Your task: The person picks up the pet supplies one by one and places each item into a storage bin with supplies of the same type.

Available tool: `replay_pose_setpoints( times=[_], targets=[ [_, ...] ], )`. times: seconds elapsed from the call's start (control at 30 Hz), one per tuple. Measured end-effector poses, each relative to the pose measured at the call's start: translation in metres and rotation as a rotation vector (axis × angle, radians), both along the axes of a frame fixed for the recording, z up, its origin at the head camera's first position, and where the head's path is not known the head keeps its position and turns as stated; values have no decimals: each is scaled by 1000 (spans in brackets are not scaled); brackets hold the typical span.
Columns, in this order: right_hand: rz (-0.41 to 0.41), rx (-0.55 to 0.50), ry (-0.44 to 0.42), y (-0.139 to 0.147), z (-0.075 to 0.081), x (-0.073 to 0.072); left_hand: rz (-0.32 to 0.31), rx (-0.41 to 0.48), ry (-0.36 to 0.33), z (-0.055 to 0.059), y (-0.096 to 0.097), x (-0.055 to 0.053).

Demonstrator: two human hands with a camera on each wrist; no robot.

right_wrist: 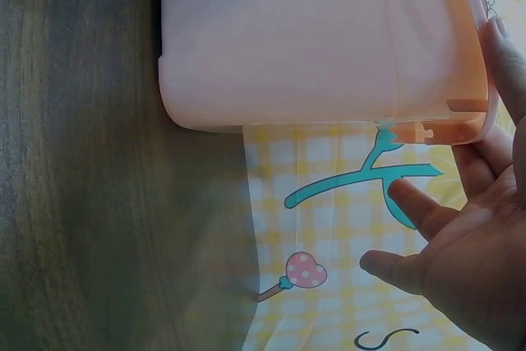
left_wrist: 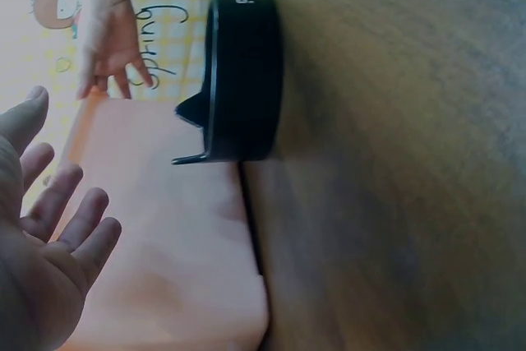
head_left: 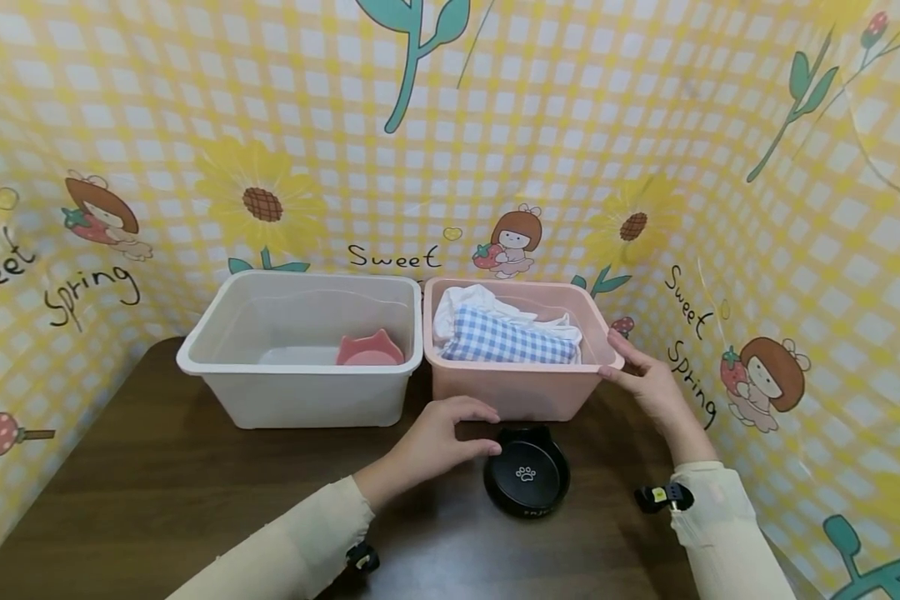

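My left hand (head_left: 442, 437) hovers in front of the pink bin with thumb and fingers spread. Beside its thumb stands a black pet bowl (head_left: 526, 477) with ear-shaped points and a paw print; in the left wrist view a gap separates hand and bowl (left_wrist: 242, 80). At the front right corner of the pink bin (head_left: 513, 393), my right hand (head_left: 648, 387) touches the rim with thumb and forefinger, its other fingers extended. Inside that bin lie a blue-and-white checked cloth item (head_left: 510, 336) and white cloth (head_left: 476, 297).
A light grey bin (head_left: 315, 400) stands left of the pink one, holding a pink cat-eared bowl (head_left: 371, 348). Both bins rest on a dark wooden table (head_left: 157, 492). Yellow checked cloth (head_left: 330, 108) hangs close behind and at the sides.
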State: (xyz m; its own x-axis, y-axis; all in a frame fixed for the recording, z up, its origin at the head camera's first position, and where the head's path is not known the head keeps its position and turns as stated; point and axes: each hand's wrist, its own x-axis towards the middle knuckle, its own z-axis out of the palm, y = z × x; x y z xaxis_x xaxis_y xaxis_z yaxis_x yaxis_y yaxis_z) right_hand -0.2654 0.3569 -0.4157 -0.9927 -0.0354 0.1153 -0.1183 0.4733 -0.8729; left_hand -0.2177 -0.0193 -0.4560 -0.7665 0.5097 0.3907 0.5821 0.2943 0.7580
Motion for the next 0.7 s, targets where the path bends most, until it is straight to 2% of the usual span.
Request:
replay_pose_setpoints(
  times=[0.2, 0.4, 0.7],
  targets=[
    [-21, 14, -16, 0, -1, 0, 42, -30, -2, -15, 8, -3],
    [-12, -20, -9, -2, -2, -2, 63, -54, -49, -30, 14, -10],
    [-15, -23, 0, 0, -3, -1, 109, -108, -60, -44, 26, -22]
  ],
)
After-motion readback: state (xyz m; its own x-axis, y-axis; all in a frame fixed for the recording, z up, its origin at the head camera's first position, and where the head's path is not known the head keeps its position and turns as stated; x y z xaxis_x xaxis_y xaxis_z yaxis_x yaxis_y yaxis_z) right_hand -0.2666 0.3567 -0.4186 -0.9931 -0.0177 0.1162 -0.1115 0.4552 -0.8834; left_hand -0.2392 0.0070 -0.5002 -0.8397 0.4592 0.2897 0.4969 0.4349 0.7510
